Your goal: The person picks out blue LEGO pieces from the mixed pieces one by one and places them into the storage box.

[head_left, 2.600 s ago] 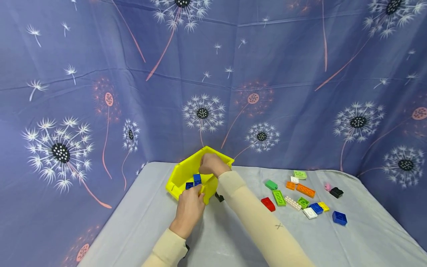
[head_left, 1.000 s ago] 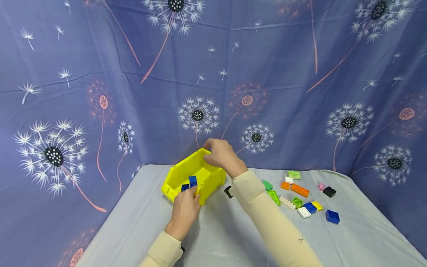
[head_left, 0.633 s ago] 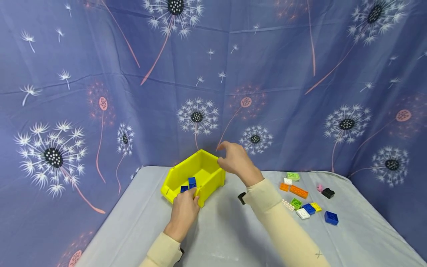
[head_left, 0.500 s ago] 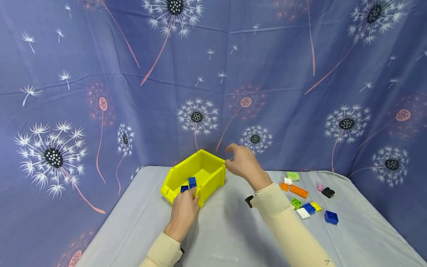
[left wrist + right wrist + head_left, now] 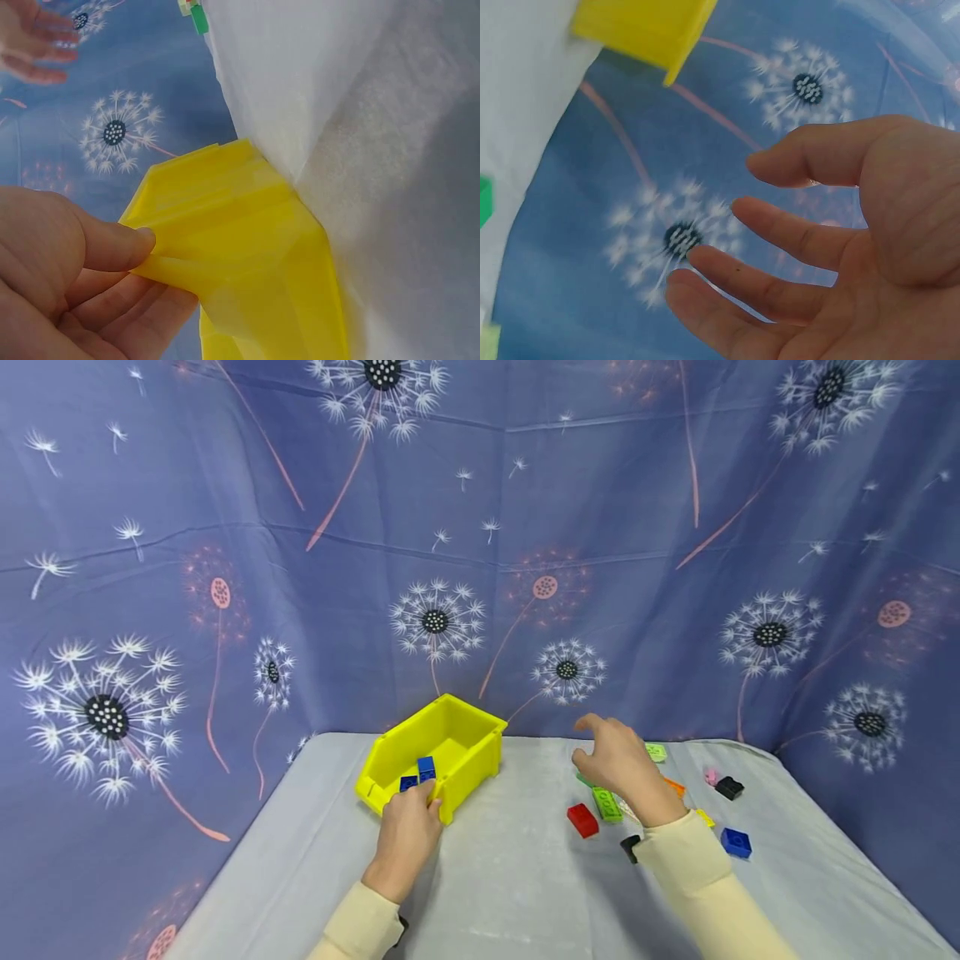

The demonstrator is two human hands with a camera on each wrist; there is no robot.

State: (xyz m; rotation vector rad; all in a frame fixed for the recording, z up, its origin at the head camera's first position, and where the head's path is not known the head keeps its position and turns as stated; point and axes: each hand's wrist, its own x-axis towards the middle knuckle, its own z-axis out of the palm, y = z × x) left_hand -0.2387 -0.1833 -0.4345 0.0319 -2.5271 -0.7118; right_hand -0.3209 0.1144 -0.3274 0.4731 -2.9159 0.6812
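On the left half of the table stands a yellow plastic bin (image 5: 468,777), its open top tilted toward me. Two blue toy bricks (image 5: 426,767) show inside it. My left hand (image 5: 407,839) pinches the bin's near rim; in the left wrist view the thumb lies over the yellow edge (image 5: 217,217) with the fingers beneath. My right hand (image 5: 622,768) hangs in the air above the loose bricks, holding nothing. Its fingers are spread and loosely bent in the right wrist view. Below it lie a red brick (image 5: 582,820) and a lime green brick (image 5: 607,805); my forearm hides others.
Toward the right lie a blue brick (image 5: 736,843), a black brick (image 5: 729,788), a small pink piece (image 5: 711,776) and a yellow brick (image 5: 705,817). Another light green brick (image 5: 656,752) is near the back edge. A dandelion-print cloth (image 5: 480,527) hangs behind the grey-white table cover (image 5: 517,877).
My right hand has come out of the bin and moved right, over the loose bricks. A dark piece beside the bin is no longer visible there. My left hand stays on the rim.
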